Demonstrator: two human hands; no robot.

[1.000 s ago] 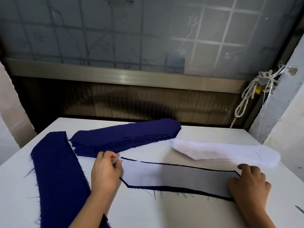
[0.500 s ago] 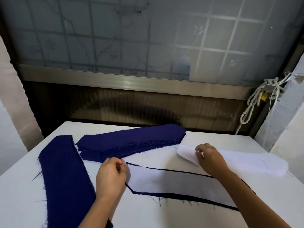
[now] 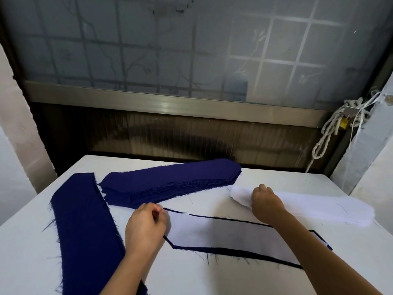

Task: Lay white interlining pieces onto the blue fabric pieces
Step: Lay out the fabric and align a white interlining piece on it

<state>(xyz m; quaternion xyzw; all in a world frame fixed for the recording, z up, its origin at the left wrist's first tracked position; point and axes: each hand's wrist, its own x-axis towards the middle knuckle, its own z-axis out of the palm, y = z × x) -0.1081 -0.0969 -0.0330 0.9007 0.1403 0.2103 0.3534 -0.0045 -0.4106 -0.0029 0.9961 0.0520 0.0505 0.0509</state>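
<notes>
A white interlining piece [image 3: 223,235] lies on a blue fabric piece [image 3: 234,251] in the middle of the table, with a thin blue border showing around it. My left hand [image 3: 145,227] pinches the left tip of this pair. A stack of white interlining pieces [image 3: 314,206] lies at the right, and my right hand [image 3: 266,202] grips its left end with curled fingers. A stack of blue fabric pieces [image 3: 170,182] lies behind the hands. A long blue strip [image 3: 85,226] runs down the left side.
The white table [image 3: 212,279] ends at a dark wall panel under a frosted window. A knotted white rope [image 3: 331,128] hangs at the far right beside a pale wall corner. The table's right edge runs close past the white stack.
My right hand left the right end of the laid piece, crossed to the white stack and took hold of its left end. My left hand stayed at the left tip.
</notes>
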